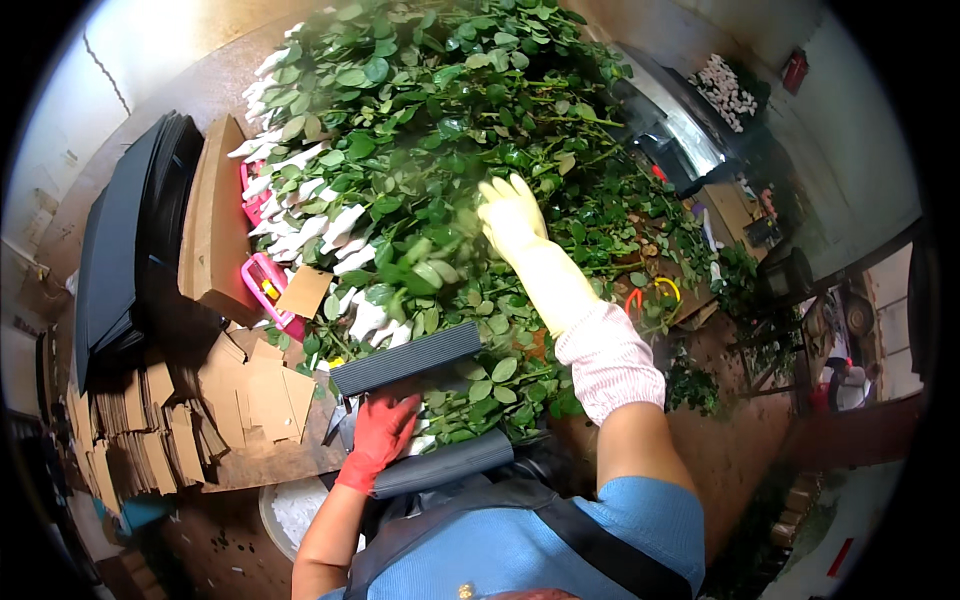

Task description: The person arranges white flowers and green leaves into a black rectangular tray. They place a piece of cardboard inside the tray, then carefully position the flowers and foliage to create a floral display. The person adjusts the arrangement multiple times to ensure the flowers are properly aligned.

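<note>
My left hand [382, 432], in a red glove, lies palm down between two dark grey corrugated sheets; its fingertips are at the lower edge of the upper sheet [410, 360]. The lower sheet [445, 464] curves against my body. Leafy stems [495, 385] and white-wrapped flower heads lie between the sheets. My right hand [512, 215], in a long pale yellow glove with a striped cuff, is stretched out over a big heap of leafy rose stems [440, 130]. Its fingers look apart, with nothing visible in them. White sleeves [335, 228] cover the flower heads along the heap's left side.
Stacked dark sheets [135, 235] and a cardboard box [215, 225] stand at the left. Cut cardboard pieces [265, 395] lie on the table near a pink plastic holder [268, 285]. Scissors with red and yellow handles [660, 292] lie right of my forearm. A white tub [290, 515] stands below.
</note>
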`<action>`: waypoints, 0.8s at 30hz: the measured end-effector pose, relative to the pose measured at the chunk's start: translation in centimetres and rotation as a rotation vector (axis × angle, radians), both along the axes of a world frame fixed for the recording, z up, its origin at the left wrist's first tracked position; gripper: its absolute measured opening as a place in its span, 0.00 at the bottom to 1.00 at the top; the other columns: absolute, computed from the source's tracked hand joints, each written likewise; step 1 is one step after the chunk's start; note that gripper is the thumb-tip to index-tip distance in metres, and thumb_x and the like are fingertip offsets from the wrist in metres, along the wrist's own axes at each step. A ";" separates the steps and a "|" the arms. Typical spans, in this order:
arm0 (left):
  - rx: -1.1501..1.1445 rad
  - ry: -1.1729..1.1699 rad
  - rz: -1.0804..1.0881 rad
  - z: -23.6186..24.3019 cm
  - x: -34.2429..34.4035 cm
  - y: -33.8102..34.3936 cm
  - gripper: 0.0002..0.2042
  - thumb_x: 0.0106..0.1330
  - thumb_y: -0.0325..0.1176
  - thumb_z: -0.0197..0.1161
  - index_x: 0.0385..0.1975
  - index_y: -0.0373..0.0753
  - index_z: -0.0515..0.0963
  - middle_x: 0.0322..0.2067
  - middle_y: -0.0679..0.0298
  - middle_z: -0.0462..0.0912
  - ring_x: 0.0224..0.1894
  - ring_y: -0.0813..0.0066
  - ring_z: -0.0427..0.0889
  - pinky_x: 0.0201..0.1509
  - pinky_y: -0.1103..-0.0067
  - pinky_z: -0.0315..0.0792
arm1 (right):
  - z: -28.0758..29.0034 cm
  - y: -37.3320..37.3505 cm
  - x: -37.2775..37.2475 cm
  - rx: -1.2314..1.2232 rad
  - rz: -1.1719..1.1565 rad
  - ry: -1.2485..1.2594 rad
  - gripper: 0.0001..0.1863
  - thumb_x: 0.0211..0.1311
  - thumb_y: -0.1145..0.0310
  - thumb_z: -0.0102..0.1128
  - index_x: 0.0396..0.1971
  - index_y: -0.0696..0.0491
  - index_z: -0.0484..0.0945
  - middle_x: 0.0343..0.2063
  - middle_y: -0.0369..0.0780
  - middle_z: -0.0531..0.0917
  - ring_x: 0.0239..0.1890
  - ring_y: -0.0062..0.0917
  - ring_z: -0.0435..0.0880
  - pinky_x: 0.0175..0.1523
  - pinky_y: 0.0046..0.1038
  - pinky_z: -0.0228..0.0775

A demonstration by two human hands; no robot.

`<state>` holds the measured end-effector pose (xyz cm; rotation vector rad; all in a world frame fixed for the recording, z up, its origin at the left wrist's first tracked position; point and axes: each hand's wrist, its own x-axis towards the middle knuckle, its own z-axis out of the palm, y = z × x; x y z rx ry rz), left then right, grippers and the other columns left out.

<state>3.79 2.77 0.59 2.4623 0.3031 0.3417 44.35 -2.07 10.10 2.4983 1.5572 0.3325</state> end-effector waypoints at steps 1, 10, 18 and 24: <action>0.019 0.092 0.040 -0.7 -1.1 -0.3 0.18 0.66 0.34 0.69 0.56 0.44 0.83 0.52 0.53 0.86 0.51 0.46 0.82 0.56 0.59 0.76 | 2.4 -0.2 -1.5 0.270 0.150 -0.051 0.11 0.65 0.70 0.62 0.44 0.46 0.90 0.63 0.41 0.82 0.66 0.33 0.77 0.79 0.39 0.57; -0.135 -0.150 -0.006 -4.5 -2.2 0.0 0.15 0.66 0.35 0.70 0.53 0.45 0.85 0.44 0.55 0.88 0.43 0.53 0.87 0.47 0.65 0.81 | 10.8 -10.1 -8.2 0.661 0.852 0.439 0.24 0.58 0.74 0.62 0.57 0.48 0.84 0.45 0.41 0.91 0.30 0.35 0.89 0.33 0.32 0.82; -0.338 0.018 0.244 -3.6 -1.3 -0.2 0.32 0.57 0.40 0.81 0.63 0.42 0.79 0.46 0.52 0.88 0.45 0.52 0.88 0.52 0.67 0.81 | -0.1 -15.8 -8.0 -0.316 -0.873 0.780 0.27 0.65 0.48 0.71 0.54 0.54 0.87 0.53 0.47 0.89 0.54 0.34 0.89 0.60 0.35 0.81; -0.376 -0.004 0.093 -3.4 -1.5 -0.1 0.28 0.63 0.32 0.76 0.66 0.47 0.80 0.59 0.52 0.80 0.61 0.50 0.79 0.68 0.65 0.71 | -2.1 -14.9 -6.9 -0.667 -0.272 0.666 0.20 0.71 0.54 0.64 0.54 0.50 0.86 0.54 0.40 0.89 0.55 0.36 0.88 0.57 0.37 0.81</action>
